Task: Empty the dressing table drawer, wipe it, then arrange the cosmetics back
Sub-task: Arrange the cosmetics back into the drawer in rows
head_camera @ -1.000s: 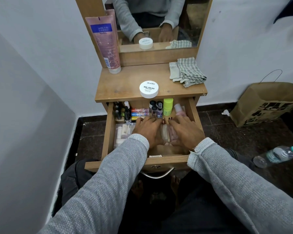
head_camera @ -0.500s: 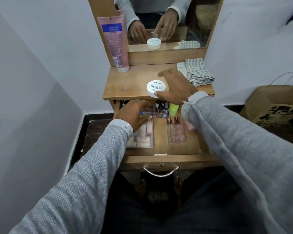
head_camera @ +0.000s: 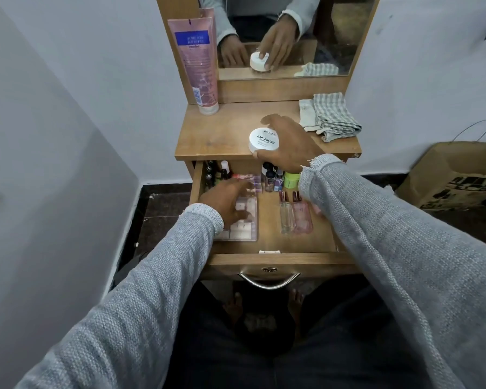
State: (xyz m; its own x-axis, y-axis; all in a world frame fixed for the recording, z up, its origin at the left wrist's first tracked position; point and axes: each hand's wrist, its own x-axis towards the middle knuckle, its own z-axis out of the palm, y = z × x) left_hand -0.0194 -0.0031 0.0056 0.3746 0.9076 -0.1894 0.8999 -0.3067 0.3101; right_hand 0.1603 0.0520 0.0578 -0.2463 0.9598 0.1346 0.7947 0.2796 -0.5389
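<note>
Right hand (head_camera: 288, 144): curled round the white jar (head_camera: 263, 140) at the near edge of the table top (head_camera: 222, 136), thumb on the far side, fingertips on the near side.
Left hand (head_camera: 226, 202): reached into the open drawer (head_camera: 267, 242), fingers bent down over the clear box (head_camera: 243, 224) at the left; blurred, so could not tell whether pinching anything.
Drawer back row: small dark bottles (head_camera: 216, 172) far left, nail polish bottles (head_camera: 272, 176) in the middle, a lime-green pot (head_camera: 291, 179) to the right, partly behind the right sleeve.
Drawer middle: two slim bottles, one clear (head_camera: 286, 217), one pink (head_camera: 302, 217), lying side by side, touching.
Table top, far left: pink tube (head_camera: 197, 63) stood cap-down against the mirror frame.
Table top, far right: checked cloth (head_camera: 331, 116), folded.
Mirror (head_camera: 334, 32): showed both hands and the jar.
Floor, right: brown paper bag (head_camera: 455, 178) against the wall.
</note>
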